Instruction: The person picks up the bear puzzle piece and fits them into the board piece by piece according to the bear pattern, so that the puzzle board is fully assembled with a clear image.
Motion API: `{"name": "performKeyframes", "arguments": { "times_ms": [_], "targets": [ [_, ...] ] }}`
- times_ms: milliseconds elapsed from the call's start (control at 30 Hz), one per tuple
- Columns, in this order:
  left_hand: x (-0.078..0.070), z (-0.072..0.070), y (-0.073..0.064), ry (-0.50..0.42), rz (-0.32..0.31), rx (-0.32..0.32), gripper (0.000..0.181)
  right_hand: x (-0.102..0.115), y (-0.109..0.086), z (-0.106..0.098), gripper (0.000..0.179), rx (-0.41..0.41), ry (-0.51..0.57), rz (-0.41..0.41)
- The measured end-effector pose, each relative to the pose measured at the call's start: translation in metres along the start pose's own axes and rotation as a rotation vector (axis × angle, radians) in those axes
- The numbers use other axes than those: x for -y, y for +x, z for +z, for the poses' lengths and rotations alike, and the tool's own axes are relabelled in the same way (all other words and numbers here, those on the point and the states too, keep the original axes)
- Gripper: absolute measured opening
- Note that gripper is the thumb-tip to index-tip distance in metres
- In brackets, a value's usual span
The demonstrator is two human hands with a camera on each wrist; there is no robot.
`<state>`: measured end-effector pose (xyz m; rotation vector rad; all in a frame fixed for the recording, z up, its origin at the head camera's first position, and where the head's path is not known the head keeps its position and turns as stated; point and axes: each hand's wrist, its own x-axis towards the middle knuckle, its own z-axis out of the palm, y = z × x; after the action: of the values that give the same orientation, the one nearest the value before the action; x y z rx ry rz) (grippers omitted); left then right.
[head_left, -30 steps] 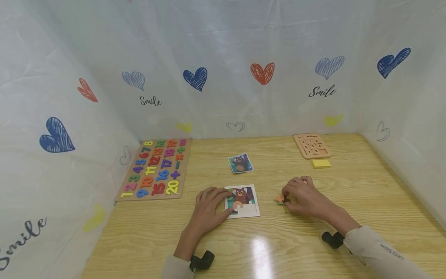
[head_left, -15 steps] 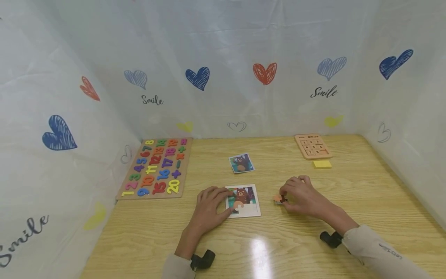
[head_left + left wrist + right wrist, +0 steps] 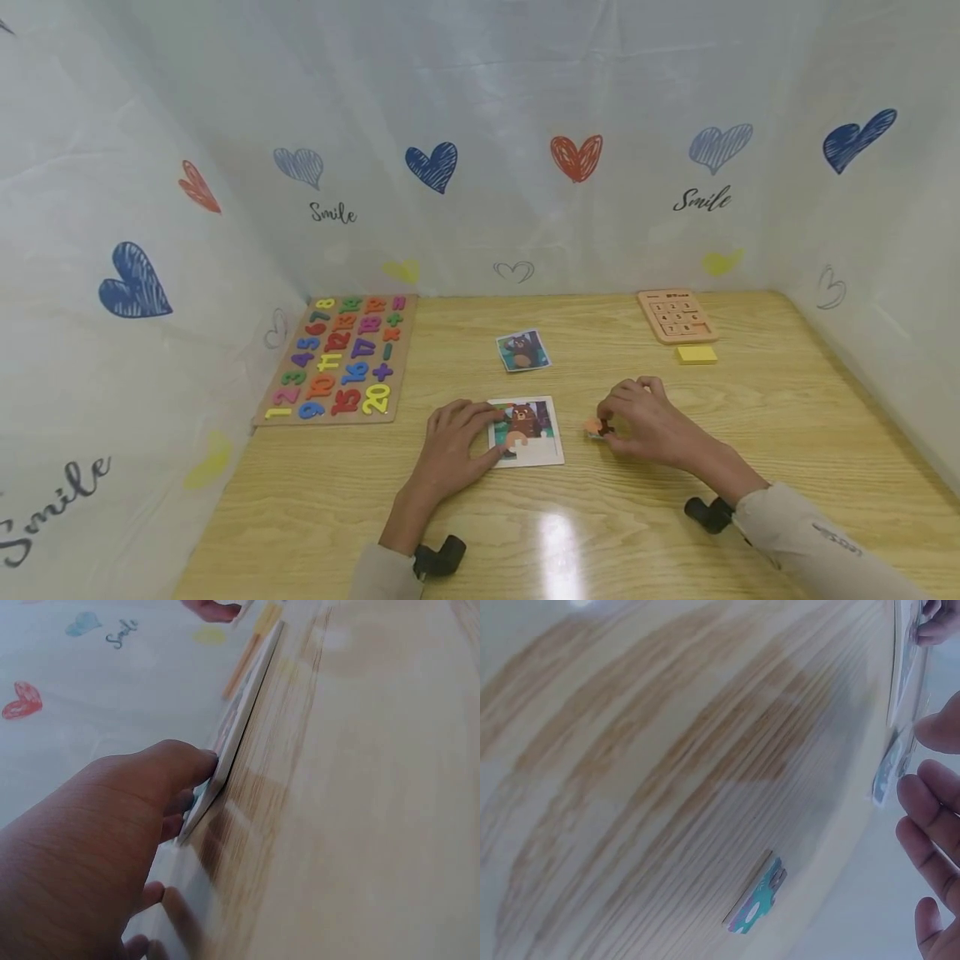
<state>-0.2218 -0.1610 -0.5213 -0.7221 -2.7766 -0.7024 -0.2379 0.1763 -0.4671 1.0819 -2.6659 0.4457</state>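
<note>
Left grip: left hand rests on the left side of the puzzle board, thumb at the near corner, other fingers toward the far one; it presses rather than clenches
Right grip: right hand grasping an orange-and-brown puzzle piece between thumb and finger; contact of piece with desk cannot be told
Puzzle board: white-bordered, bear picture, lying on the desk near the middle; lower right section bare white
Held piece position: right of the puzzle board, near it and apart from it
Loose piece: teal, lying on the desk, seen only in the right wrist view
Picture card: bear print, beyond the puzzle board on the far side, set slightly askew
Number board: far left, coloured numerals and arithmetic signs
Sliding number puzzle: far right, pale wood, digits on its tiles
Yellow block: just beside the near edge of the sliding number puzzle
Backdrop: white sheet behind the desk and at both sides, printed with hearts and "Smile"
Sleeves: light-coloured, a black device at each wrist
</note>
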Motion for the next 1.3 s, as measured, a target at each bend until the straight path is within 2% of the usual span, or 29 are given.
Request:
{"name": "performKeyframes", "arguments": {
  "times_ms": [167, 400, 1300],
  "targets": [
    [0.000, 0.000, 0.001, -0.010, -0.011, 0.021, 0.047, 0.003, 0.003, 0.000, 0.020, -0.002, 0.007, -0.014],
    [0.000, 0.000, 0.001, -0.002, 0.000, -0.005, 0.045, 0.007, 0.008, 0.002, 0.021, 0.003, 0.021, -0.024],
    [0.000, -0.001, 0.001, 0.011, -0.023, 0.029, 0.047, 0.013, 0.017, 0.006, 0.023, -0.012, 0.016, -0.075]
  ]
}}
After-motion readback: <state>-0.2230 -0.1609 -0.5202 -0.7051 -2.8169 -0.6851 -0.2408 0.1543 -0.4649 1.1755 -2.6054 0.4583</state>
